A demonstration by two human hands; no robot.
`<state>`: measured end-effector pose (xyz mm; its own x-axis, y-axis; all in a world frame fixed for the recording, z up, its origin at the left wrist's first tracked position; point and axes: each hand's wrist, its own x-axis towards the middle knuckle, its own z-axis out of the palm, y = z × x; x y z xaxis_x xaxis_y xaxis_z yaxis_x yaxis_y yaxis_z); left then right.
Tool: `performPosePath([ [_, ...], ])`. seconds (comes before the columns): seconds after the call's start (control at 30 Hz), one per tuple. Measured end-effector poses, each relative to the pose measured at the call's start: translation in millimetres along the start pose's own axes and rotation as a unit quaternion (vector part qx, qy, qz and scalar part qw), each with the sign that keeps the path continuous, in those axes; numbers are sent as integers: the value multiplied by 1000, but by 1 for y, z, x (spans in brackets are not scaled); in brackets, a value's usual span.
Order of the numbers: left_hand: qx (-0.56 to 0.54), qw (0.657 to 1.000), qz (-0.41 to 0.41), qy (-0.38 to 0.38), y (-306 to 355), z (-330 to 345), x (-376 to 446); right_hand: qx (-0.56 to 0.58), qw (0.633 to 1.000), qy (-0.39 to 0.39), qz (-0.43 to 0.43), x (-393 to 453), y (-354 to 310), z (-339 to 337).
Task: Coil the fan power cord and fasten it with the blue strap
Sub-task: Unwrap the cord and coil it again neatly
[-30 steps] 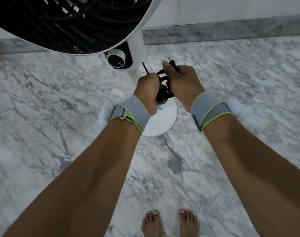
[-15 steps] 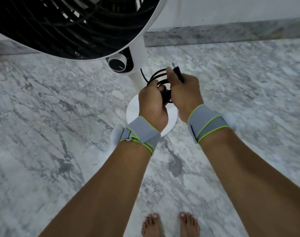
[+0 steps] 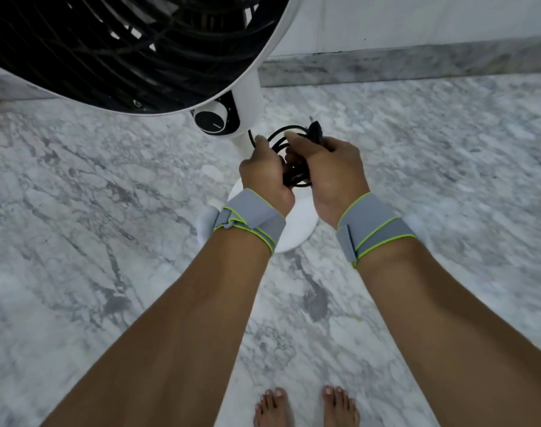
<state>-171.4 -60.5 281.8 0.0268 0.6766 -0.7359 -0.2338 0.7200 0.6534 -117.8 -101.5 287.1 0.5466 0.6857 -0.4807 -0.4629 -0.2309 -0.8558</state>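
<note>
The black power cord (image 3: 297, 174) is gathered into loops between my two hands, just in front of the white fan pole. My left hand (image 3: 264, 174) grips the left side of the coil with curled fingers. My right hand (image 3: 331, 174) grips the right side, and the black plug (image 3: 315, 127) sticks up past its fingers. A short run of cord (image 3: 250, 138) leads from the coil toward the fan's pole. The blue strap is hidden from view.
The white pedestal fan has a big black grille (image 3: 124, 47) at upper left, a control knob (image 3: 210, 120) below it and a round white base (image 3: 297, 223) under my hands. Marble floor (image 3: 448, 180) spreads all around, a wall skirting (image 3: 417, 63) runs behind, and my bare feet (image 3: 306, 408) are below.
Both hands with the coil sank a little in view and the loops now show more above my fingers. The blue bit seen under the left hand a second ago is hidden.
</note>
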Motion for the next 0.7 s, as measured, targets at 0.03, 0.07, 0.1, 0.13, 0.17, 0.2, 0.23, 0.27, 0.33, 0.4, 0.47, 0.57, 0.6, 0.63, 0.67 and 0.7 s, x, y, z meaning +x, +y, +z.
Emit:
performPosePath([
  [0.03, -16, 1000, 19, 18, -3, 0, 0, 0, 1000, 21, -3, -2, 2, 1],
  [0.07, -31, 999, 31, 29, -6, -1, -2, -19, 999, 38, -11, -4, 5, 1],
  [0.1, -43, 998, 34, 32, -8, -1, -3, -37, 998, 47, -19, -6, 7, 2],
  [0.13, -52, 998, 36, 29, -10, -1, -5, -38, 998, 51, -25, -7, 7, 3],
  [0.17, -56, 997, 42, 24, -12, 1, -7, -25, 998, 55, -22, -8, 8, 3],
  [0.2, -61, 997, 50, 22, -14, 2, -8, -2, 998, 61, -12, -9, 7, 2],
  [0.23, -66, 996, 58, 19, -14, 3, -9, 26, 997, 68, -6, -7, 6, 1],
  [0.27, -73, 995, 64, 16, -15, 4, -10, 51, 996, 73, -7, -5, 5, 0],
  [0.33, -79, 994, 70, 6, -17, 5, -12, 55, 995, 76, -26, 3, 0, -1],
  [0.4, -69, 995, 70, -9, -21, 5, -14, -43, 993, 79, -73, 14, -5, 1],
  [0.47, -61, 996, 59, -28, -22, 4, -13, -173, 976, 74, -111, 23, -10, 5],
  [0.57, -46, 994, -3, -97, -10, -5, -10, -218, 972, 7, -83, 32, -14, 8],
  [0.6, -42, 991, -26, -124, -2, -8, -8, -225, 971, -21, -73, 34, -16, 8],
  [0.63, -34, 987, -48, -148, 6, -11, -6, -246, 966, -39, -68, 35, -17, 9],
  [0.67, -18, 984, -66, -165, 13, -13, -5, -266, 960, -51, -64, 36, -19, 10],
  [0.7, 2, 982, -73, -174, 16, -13, -4, -275, 958, -55, -56, 37, -20, 11],
])
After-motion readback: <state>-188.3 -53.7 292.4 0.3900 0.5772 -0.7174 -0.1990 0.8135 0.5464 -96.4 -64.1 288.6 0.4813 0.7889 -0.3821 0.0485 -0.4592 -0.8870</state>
